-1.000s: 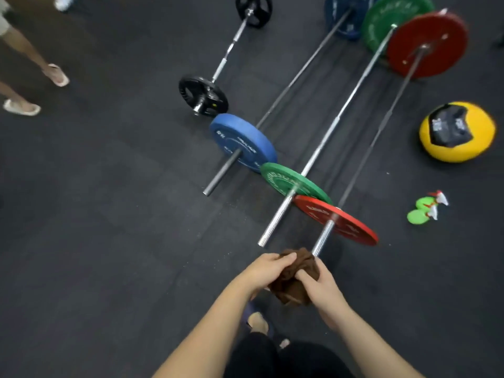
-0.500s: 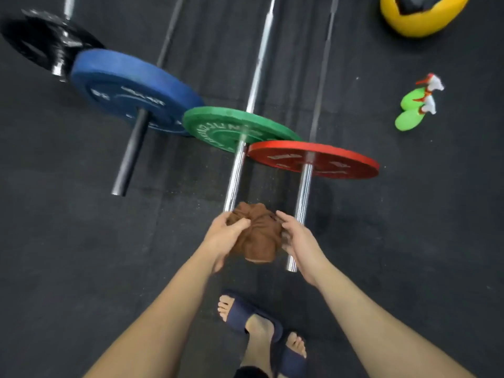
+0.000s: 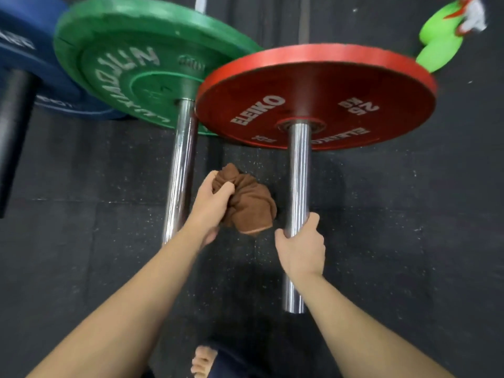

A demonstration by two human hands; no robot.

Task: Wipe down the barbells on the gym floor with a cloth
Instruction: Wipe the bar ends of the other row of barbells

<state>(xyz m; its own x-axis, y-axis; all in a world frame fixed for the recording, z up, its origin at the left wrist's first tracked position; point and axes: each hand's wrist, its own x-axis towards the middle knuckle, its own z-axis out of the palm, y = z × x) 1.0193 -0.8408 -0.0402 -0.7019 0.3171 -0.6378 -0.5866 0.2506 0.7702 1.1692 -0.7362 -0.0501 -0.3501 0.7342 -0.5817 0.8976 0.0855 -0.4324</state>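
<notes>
A bunched brown cloth [image 3: 249, 204] hangs in my left hand [image 3: 211, 207], between two chrome barbell sleeves. My right hand [image 3: 301, 248] is wrapped around the right sleeve [image 3: 298, 170], which runs up into a red Eleiko plate [image 3: 354, 94]. The left chrome sleeve [image 3: 181, 162] passes just left of my left hand and ends in a green plate [image 3: 122, 58]. A blue plate [image 3: 24, 50] on a dark sleeve [image 3: 12, 126] sits at the far left.
Two green spray bottles [image 3: 441, 39] lie on the black rubber floor [image 3: 409, 241] at the top right, behind the red plate. My foot in a dark sandal [image 3: 207, 361] is at the bottom edge, between my forearms.
The view has dropped much closer to the plates. My right hand let go of the cloth and took hold of the red plate's sleeve. My left hand kept the cloth.
</notes>
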